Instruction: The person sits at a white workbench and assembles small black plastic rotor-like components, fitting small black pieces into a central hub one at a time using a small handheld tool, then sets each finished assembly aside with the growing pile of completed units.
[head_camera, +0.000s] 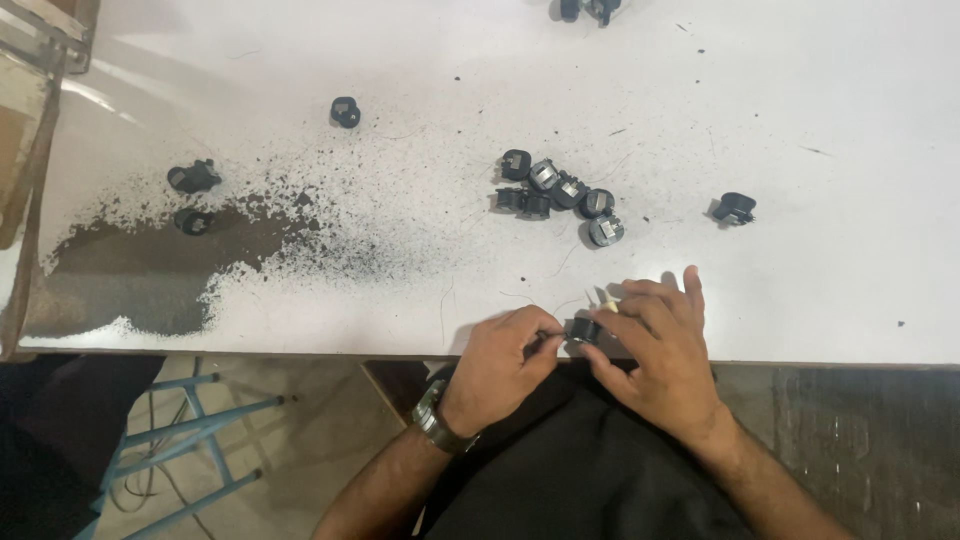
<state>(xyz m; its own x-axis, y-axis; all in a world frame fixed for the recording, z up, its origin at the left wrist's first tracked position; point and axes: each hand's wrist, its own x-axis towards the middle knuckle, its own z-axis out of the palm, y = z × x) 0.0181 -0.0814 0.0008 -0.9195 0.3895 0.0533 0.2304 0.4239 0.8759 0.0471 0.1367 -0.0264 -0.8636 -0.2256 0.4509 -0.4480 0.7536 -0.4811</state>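
At the white table's (820, 110) near edge, my right hand (655, 345) grips a small black round part (583, 329). A thin pale stick pokes out above its fingers. My left hand (505, 362), wearing a wristwatch, pinches at the left side of the same part with thumb and forefinger; what it pinches is too small to tell. A cluster of several similar black and silver parts (560, 192) lies on the table just beyond my hands.
Single black parts lie scattered: one at the right (735, 208), one at upper left (345, 111), two at the far left (193, 177), more at the top edge (590, 8). Dark powder (170, 270) covers the table's left side. A blue stool frame (190, 430) stands below.
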